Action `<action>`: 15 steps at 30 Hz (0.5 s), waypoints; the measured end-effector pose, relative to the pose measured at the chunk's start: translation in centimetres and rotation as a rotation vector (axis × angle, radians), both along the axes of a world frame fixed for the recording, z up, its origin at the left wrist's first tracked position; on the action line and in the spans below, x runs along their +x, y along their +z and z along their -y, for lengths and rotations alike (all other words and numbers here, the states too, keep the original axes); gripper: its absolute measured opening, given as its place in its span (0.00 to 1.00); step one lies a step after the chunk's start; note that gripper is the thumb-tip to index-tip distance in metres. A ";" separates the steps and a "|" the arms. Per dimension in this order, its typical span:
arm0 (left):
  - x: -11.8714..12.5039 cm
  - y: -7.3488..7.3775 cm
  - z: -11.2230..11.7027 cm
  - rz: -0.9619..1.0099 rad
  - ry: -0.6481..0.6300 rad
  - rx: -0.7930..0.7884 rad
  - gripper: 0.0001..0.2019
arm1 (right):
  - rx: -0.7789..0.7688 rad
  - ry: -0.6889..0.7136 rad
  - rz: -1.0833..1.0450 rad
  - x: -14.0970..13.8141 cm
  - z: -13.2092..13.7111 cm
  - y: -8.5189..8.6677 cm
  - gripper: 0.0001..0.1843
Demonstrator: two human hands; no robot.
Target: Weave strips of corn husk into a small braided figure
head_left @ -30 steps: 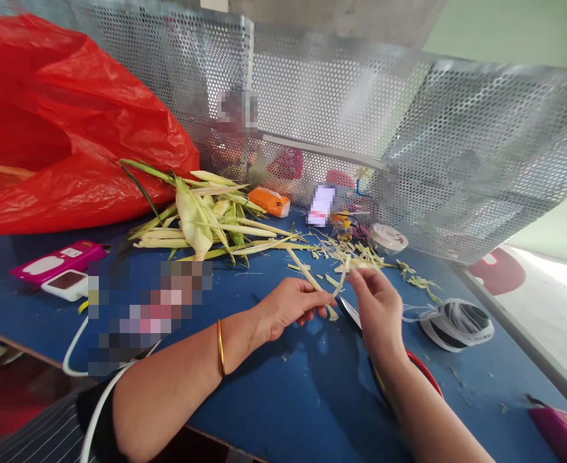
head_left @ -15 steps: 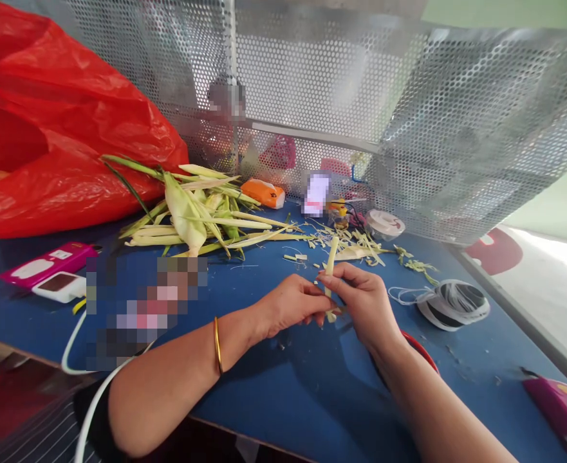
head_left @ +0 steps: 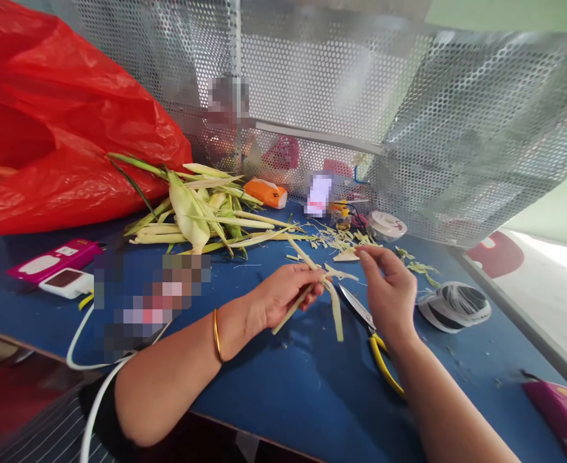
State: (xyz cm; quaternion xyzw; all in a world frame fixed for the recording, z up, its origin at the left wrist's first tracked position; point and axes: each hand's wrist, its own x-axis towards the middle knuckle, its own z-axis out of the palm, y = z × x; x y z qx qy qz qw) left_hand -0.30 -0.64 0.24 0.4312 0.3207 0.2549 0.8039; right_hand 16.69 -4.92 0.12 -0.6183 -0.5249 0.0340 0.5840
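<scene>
My left hand (head_left: pixel 295 292) is closed on folded strips of corn husk (head_left: pixel 335 308), which cross at the fingertips and stick out up, down and to the sides. My right hand (head_left: pixel 387 280) is raised to the right of the strips, thumb and forefinger pinched together; what they hold, if anything, is too small to make out. Behind those fingertips lies a flat husk piece (head_left: pixel 345 255). Scissors (head_left: pixel 377 350) with yellow handles rest on the blue table (head_left: pixel 283 399), partly hidden by my right forearm.
A pile of corn husks (head_left: pixel 186 215) lies at the back left beside a red plastic bag (head_left: pixel 71 128). Husk scraps (head_left: pixel 334 236) are scattered at the back. A thread spool (head_left: pixel 454 305) stands right, an orange tissue pack (head_left: pixel 265 193) behind. A perforated metal panel (head_left: pixel 312 77) bounds the table.
My right hand has let go of the husk and moved up and right, away from my left hand. The husk strips now spread out in several directions. The scissors have come into view.
</scene>
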 end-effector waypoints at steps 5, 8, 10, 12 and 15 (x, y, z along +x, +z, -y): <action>-0.2 0.3 -0.7 0.095 0.096 -0.097 0.06 | -0.106 0.149 0.025 0.4 0.6 1.0 0.15; -0.2 0.1 -0.7 0.138 0.097 -0.104 0.05 | -0.327 0.386 0.011 0.1 0.3 0.8 0.13; -0.1 0.0 -0.6 0.167 0.086 -0.101 0.05 | -0.436 0.512 -0.065 -0.2 0.0 0.4 0.15; -0.2 -0.1 -0.6 0.185 0.059 -0.099 0.05 | -0.480 0.600 -0.129 -0.5 -0.1 0.0 0.17; -0.2 -0.2 -0.6 0.189 0.015 -0.113 0.10 | -0.423 0.594 -0.104 -0.8 -0.1 -0.3 0.14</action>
